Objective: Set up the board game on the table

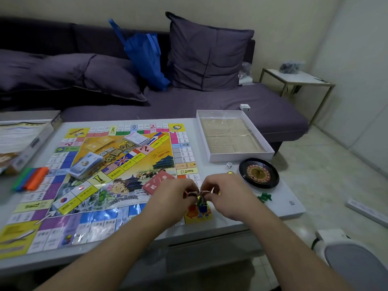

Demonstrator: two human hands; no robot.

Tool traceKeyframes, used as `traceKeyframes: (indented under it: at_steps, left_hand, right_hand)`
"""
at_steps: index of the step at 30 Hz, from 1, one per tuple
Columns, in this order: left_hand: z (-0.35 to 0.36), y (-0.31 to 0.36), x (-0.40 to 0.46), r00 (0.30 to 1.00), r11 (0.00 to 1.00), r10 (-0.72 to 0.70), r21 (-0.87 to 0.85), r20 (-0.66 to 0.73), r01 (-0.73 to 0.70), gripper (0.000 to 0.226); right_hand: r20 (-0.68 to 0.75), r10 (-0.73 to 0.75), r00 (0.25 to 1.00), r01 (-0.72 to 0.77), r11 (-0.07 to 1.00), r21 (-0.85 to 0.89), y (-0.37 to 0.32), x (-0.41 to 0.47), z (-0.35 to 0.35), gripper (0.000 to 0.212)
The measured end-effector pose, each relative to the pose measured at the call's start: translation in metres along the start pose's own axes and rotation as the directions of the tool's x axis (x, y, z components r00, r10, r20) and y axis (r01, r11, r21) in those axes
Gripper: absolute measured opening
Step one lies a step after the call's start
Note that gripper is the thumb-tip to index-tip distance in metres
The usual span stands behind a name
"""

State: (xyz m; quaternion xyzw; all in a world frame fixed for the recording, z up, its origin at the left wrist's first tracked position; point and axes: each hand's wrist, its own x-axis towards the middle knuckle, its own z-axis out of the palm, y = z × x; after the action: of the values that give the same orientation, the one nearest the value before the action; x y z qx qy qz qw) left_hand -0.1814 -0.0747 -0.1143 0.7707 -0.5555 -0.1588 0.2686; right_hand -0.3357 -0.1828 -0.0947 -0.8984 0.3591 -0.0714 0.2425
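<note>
A colourful game board lies flat on the white table. My left hand and my right hand meet above the board's near right corner. Both pinch small paper pieces between the fingertips. Below them a small blue piece stands on the yellow corner square. A red card deck lies just left of my left hand. Two more card stacks, one and another, sit on the board.
A roulette wheel, a white die and green tokens lie right of the board. The open box tray sits at the table's far right, the box lid and coloured sticks at left. A sofa stands behind.
</note>
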Motion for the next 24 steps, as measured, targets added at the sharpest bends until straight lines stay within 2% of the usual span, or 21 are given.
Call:
traceKeyframes:
  at_steps: [8,24]
  left_hand:
    - [0.014,-0.01,-0.007,0.999,0.996,-0.045,0.074,0.024,0.044,0.018]
    - [0.014,-0.011,-0.008,0.998,0.993,-0.051,0.107,0.023,0.048,0.02]
  right_hand:
    - [0.117,0.047,0.992,-0.048,0.999,0.002,0.0,-0.003,0.01,0.025]
    - [0.152,-0.004,0.988,0.021,0.994,-0.107,-0.006,0.002,0.013,0.025]
